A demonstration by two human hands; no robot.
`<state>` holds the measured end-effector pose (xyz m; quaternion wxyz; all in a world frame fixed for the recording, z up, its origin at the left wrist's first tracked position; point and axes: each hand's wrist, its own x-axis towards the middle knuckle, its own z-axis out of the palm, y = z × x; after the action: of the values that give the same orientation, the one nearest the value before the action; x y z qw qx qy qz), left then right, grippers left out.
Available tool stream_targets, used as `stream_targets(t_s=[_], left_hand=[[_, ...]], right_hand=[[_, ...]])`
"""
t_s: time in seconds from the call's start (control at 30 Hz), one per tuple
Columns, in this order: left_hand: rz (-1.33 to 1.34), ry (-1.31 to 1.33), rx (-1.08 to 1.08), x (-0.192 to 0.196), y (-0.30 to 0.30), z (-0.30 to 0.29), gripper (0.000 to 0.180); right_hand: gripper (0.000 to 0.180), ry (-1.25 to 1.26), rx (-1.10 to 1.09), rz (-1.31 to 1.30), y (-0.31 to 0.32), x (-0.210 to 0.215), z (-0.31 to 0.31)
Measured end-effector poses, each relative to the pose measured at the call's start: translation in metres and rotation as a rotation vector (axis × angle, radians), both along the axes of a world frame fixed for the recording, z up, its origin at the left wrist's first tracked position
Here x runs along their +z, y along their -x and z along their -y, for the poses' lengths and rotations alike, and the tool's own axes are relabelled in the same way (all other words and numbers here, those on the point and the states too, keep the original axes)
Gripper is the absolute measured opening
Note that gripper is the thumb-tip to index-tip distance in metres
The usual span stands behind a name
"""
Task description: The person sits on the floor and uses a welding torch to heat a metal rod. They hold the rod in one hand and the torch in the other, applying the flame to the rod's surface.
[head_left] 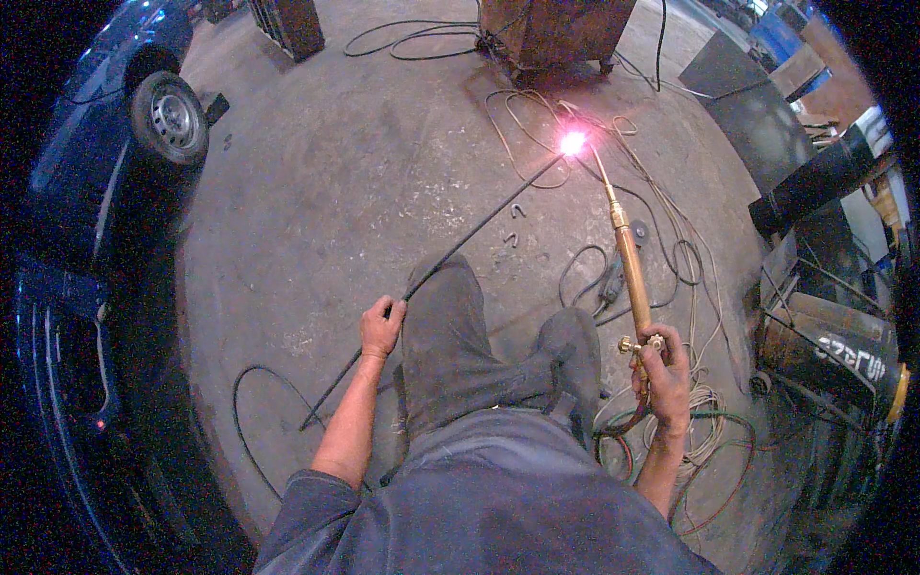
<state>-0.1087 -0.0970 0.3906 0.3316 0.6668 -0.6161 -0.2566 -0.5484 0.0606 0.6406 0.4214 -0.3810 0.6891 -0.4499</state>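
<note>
My left hand (381, 329) is closed round a long dark metal rod (489, 220), which slants up to the right across my knee, its lower end passing behind my forearm. In my right hand (666, 379) is a brass gas torch (628, 259), gripped near its valve knobs (655, 342). The torch's thin nozzle points away from me. A bright pinkish-white glow (573, 144) sits where the nozzle tip and the rod's far end meet, and its glare hides both tips. Hoses (623, 422) hang below my right hand.
Loose cables (671, 206) and a small angle grinder (609, 287) lie on the floor beyond my knees. Small bent metal pieces (513, 238) lie nearby. A rusty wheeled cabinet (556, 38) stands ahead. A blue car (105, 105) is at left; metal pipes (815, 182) and scrap crowd the right.
</note>
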Motion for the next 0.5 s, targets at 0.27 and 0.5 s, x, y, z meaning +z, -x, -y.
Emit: stream_targets(t_s=[0.27, 0.5], left_hand=[[-0.001, 0.026, 0.0, -0.008, -0.002, 0.001, 0.038], [-0.061, 0.003, 0.029, 0.008, 0.008, -0.001, 0.034]], right_hand=[[0.03, 0.056, -0.006, 0.001, 0.001, -0.006, 0.0], [0.029, 0.04, 0.024, 0.004, 0.006, -0.007, -0.003]])
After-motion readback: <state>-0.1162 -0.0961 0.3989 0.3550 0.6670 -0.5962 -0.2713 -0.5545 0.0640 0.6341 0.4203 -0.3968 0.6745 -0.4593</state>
